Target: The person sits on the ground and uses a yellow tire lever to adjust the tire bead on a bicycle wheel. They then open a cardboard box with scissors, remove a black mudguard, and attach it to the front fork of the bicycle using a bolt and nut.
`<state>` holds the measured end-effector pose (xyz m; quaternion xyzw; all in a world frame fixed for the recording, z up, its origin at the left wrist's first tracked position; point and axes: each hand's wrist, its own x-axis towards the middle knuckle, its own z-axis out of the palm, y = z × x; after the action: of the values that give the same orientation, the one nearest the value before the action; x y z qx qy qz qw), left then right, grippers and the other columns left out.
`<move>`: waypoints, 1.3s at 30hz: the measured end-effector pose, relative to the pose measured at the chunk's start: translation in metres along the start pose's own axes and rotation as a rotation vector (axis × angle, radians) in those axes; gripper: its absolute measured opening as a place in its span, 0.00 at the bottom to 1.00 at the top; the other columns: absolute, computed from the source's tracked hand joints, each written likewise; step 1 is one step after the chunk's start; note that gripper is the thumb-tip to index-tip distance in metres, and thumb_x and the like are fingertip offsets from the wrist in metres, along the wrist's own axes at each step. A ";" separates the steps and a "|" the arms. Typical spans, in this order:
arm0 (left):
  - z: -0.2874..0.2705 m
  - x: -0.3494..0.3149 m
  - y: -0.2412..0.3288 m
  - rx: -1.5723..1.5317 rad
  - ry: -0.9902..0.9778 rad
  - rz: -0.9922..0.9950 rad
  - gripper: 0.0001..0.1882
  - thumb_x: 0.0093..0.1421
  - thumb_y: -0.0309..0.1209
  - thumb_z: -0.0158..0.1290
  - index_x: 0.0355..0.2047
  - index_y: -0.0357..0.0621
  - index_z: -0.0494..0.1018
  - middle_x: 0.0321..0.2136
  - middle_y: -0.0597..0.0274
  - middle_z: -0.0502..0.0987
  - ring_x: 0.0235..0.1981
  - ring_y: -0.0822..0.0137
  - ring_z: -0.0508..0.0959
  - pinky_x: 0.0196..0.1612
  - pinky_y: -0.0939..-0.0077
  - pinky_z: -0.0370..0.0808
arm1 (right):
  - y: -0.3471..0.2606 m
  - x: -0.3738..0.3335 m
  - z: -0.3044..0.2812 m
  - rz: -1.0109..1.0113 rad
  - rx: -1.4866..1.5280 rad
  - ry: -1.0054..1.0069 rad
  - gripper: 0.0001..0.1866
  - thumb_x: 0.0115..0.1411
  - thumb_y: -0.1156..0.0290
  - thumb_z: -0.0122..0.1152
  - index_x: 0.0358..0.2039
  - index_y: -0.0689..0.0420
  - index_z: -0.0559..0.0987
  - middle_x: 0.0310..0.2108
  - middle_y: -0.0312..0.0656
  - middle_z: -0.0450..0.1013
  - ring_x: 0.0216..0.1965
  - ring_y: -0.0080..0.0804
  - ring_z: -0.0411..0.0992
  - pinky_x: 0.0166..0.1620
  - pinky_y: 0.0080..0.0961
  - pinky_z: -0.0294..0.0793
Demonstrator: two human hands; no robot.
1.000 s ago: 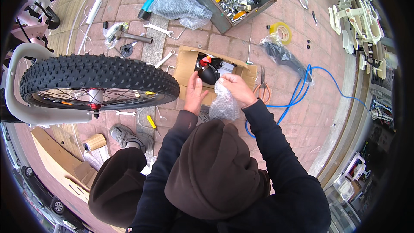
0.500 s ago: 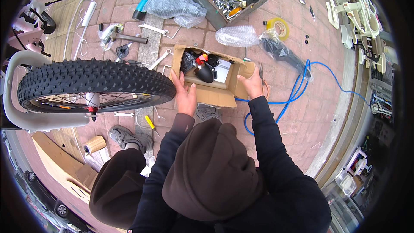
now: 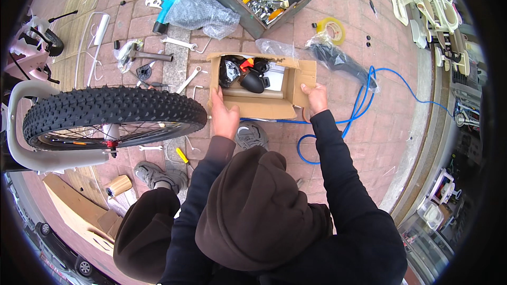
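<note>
A brown cardboard box (image 3: pixel 264 110) with its top flaps folded out is held between my two hands. My left hand (image 3: pixel 225 118) grips its near left corner, thumb along the front flap. On the right, my right hand (image 3: pixel 316 98) pinches the end flap, thumb on the inner face. Inside the box lie a smooth black rounded part (image 3: pixel 252 82), a red-orange piece (image 3: pixel 246 64), a black part in clear plastic (image 3: pixel 229 72) and a white sheet (image 3: pixel 274 77). The undersides of both hands are hidden.
A knobby bicycle tyre (image 3: pixel 111 106) stands close to my left hand. Beyond the box are a metal toolbox (image 3: pixel 253 21), bubble wrap (image 3: pixel 203 13), a teal drill (image 3: pixel 166 2), wrenches (image 3: pixel 189 80) and yellow tape (image 3: pixel 332 30). A blue hose (image 3: pixel 353 121) loops at right.
The box has turned slightly and now sits more level in the view. My right hand has shifted with its end flap. My left hand keeps hold of the left corner.
</note>
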<state>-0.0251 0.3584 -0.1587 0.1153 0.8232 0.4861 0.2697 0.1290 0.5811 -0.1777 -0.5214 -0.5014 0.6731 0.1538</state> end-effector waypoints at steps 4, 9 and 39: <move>0.015 0.021 0.014 -0.081 -0.042 0.003 0.41 0.46 0.23 0.49 0.58 0.26 0.42 0.59 0.40 0.54 0.59 0.51 0.58 0.59 0.71 0.55 | -0.042 0.041 0.004 -0.151 -0.324 0.047 0.09 0.51 0.80 0.56 0.35 0.67 0.76 0.28 0.43 0.75 0.26 0.27 0.73 0.31 0.24 0.71; 0.019 0.024 0.024 -0.093 -0.118 0.002 0.43 0.47 0.22 0.50 0.60 0.27 0.38 0.60 0.39 0.52 0.62 0.54 0.54 0.60 0.72 0.52 | -0.067 0.011 0.035 -1.012 -0.894 0.308 0.03 0.51 0.77 0.55 0.27 0.61 0.74 0.26 0.46 0.71 0.29 0.46 0.68 0.34 0.35 0.68; 0.016 0.017 0.001 -0.444 -0.180 -0.126 0.42 0.51 0.19 0.47 0.62 0.35 0.36 0.60 0.52 0.56 0.57 0.64 0.63 0.53 0.73 0.62 | 0.028 0.085 0.099 -0.191 -0.611 -0.344 0.25 0.44 0.64 0.64 0.43 0.60 0.74 0.35 0.51 0.73 0.40 0.43 0.72 0.43 0.31 0.70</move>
<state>-0.0302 0.3784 -0.1698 0.0446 0.6745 0.6249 0.3905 0.0182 0.5794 -0.2525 -0.3732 -0.7444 0.5527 -0.0335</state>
